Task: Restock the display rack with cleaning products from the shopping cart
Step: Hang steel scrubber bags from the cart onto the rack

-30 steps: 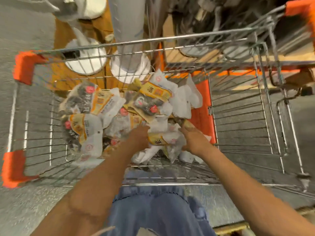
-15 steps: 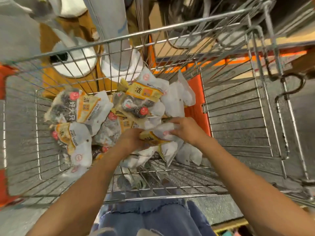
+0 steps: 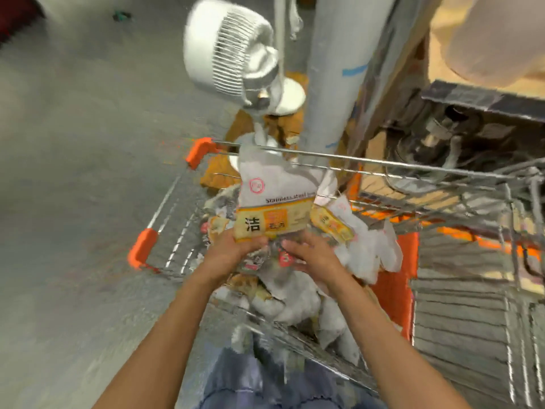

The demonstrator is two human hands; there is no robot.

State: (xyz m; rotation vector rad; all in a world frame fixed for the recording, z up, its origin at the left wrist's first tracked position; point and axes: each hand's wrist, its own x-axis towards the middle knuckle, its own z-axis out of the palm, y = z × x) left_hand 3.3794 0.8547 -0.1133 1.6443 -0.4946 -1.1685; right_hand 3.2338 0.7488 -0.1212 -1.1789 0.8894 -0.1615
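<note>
A wire shopping cart [image 3: 383,166] with orange corner guards holds a heap of bagged scourer packets [image 3: 298,302], white with yellow labels. My left hand [image 3: 228,250] grips the bottom edge of one raised packet [image 3: 272,202], which stands upright above the heap and reads "Stainless steel". My right hand [image 3: 314,256] holds a bunch of further packets [image 3: 365,246] that hang to its right over the cart. The display rack is not clearly in view.
A white fan [image 3: 233,45] stands on the floor beyond the cart beside a grey pillar [image 3: 339,69]. Cardboard boxes and dark goods [image 3: 442,134] sit on a low shelf at the right. Bare grey floor [image 3: 73,172] spreads to the left.
Both hands have risen out of the heap with packets. The view has swung up and left, bringing the fan and pillar into sight.
</note>
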